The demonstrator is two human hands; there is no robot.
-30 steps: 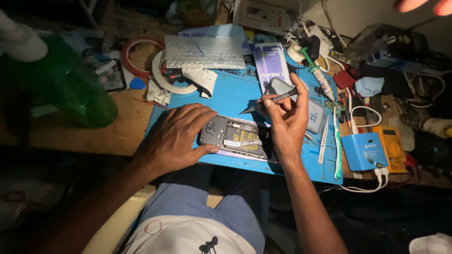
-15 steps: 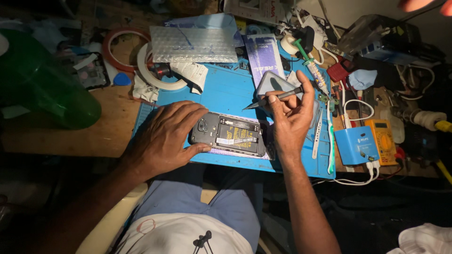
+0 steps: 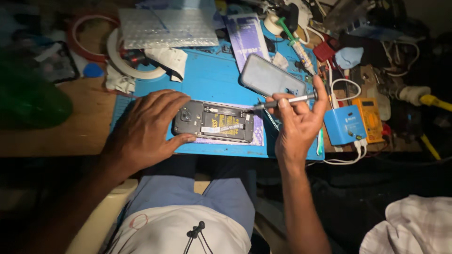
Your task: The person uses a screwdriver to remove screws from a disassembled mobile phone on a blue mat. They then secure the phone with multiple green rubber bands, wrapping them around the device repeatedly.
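Two hands are seen from the head camera, over a blue mat [image 3: 207, 82]. An opened phone [image 3: 214, 123] with its back off is lying flat on the mat, near the front edge. It is held down by the left hand [image 3: 146, 129], whose fingers are spread over its left end. A thin metal screwdriver [image 3: 282, 101] is pinched by the right hand [image 3: 296, 124], with its tip at the phone's top right corner. A grey back cover [image 3: 270, 77] is lying just behind. A small blue box [image 3: 344, 124] and an orange meter [image 3: 369, 117] are sitting to the right.
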